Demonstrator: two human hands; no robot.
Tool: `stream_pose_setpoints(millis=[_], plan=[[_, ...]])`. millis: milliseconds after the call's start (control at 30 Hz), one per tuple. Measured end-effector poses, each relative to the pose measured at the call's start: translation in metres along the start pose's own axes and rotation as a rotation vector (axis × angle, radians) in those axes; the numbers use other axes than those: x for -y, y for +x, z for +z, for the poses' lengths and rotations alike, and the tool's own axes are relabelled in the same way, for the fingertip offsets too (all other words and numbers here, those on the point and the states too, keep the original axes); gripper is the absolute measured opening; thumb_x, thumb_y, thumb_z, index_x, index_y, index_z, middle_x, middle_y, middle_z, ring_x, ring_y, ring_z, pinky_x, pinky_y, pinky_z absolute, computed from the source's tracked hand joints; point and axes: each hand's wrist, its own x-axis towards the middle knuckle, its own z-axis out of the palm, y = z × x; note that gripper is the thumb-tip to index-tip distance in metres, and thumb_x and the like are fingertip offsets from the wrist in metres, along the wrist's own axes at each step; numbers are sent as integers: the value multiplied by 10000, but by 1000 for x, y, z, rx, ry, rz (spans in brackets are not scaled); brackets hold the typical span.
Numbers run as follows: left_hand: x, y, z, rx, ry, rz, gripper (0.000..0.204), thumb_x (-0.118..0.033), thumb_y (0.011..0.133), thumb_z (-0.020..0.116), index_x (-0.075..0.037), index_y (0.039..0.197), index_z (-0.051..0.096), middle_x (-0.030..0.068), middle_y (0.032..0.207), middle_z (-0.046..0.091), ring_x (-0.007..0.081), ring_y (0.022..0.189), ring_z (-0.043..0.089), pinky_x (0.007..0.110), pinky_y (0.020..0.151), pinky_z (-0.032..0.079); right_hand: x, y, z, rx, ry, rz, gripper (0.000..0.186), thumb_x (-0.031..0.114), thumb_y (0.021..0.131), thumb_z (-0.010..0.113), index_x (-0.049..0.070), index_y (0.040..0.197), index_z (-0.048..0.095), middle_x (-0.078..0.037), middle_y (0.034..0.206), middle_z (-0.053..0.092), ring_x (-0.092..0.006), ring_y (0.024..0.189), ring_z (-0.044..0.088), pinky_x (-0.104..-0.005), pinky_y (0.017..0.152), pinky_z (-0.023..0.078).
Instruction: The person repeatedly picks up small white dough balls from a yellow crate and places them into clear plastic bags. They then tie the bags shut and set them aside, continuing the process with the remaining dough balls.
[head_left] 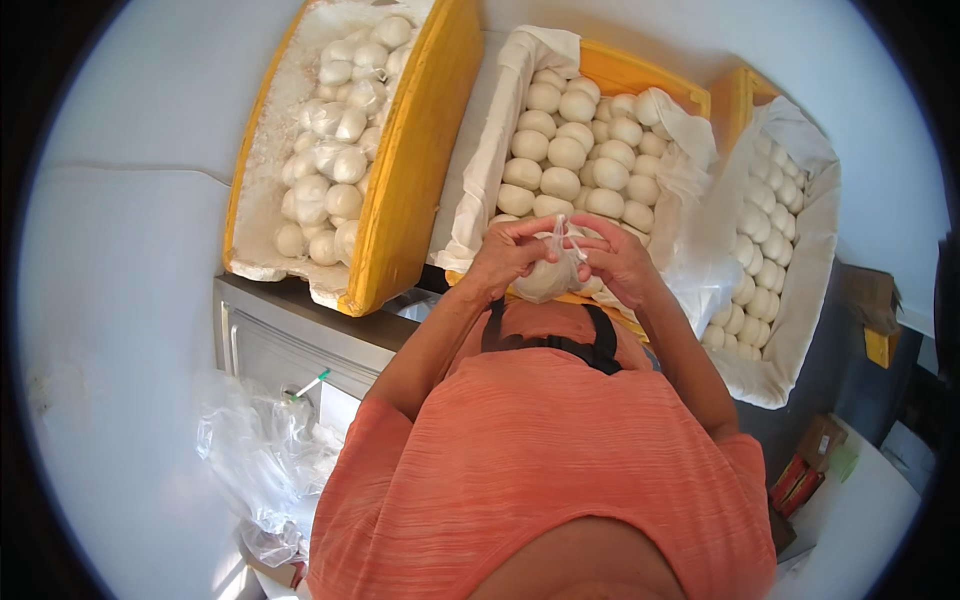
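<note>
Both bare forearms come up from the lower middle, elbows bent outward, and converge in front of the body so that the hands nearly meet. The left hand (507,258) slants up and to the right, its fingers reaching across toward the other; the right hand (622,268) mirrors it, fingers pointing up and left. Thumbs and fingers on both sides pinch the gathered neck of a small, clear plastic bag (543,281) with white, rounded contents.

The bag hangs between the hands, its full part just below the fingers and nearer the left palm; how many pieces it contains cannot be told. It is held at the near edge of a yellow, cloth-lined rectangular crate (640,74) filled with rows of smooth, white, round dough-like balls (566,153). To the left stands a tilted, yellow-walled box with a rough white lining (412,170), containing similar balls in clear plastic; to the right is another yellow crate draped in white cloth (806,318), also filled with balls.
</note>
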Motion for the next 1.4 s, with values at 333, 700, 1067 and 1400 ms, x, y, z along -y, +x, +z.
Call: stream_pose_setpoints(millis=[333, 700, 1067, 1400], plan=[[22, 2, -3, -63, 374, 265, 227, -59, 826, 644, 6, 1043, 627, 35, 843, 662, 99, 742, 610, 225, 592, 462, -26, 14, 8, -25, 190, 85, 609, 18, 826, 648, -25, 1352, 345, -117, 970, 617, -132, 771, 575, -225, 682, 491], [-45, -26, -58, -282, -475, 131, 99, -103, 836, 613, -77, 881, 528, -45, 623, 436, 46, 522, 378, 199, 459, 314, 0, 34, 22, 64, 44, -69, 333, 23, 828, 626, 22, 1142, 516, -109, 995, 632, -140, 814, 598, -252, 678, 479], [-184, 28, -133, -918, 1229, 668, 530, -235, 825, 692, -36, 1265, 475, 117, 1176, 523, 215, 1057, 531, 328, 826, 472, 111, -125, 48, 820, 71, -949, 180, 51, 880, 593, -84, 991, 636, -301, 1055, 596, -398, 899, 621, -409, 705, 515], [-56, 98, 35, 32, 961, 563, 366, -105, 807, 691, -80, 1154, 578, 142, 1345, 428, 221, 1158, 503, 338, 832, 499, -105, -111, -237, -1516, -173, -368, 299, 284, 806, 697, -9, 857, 668, -20, 724, 604, -94, 686, 521, -250, 682, 439]])
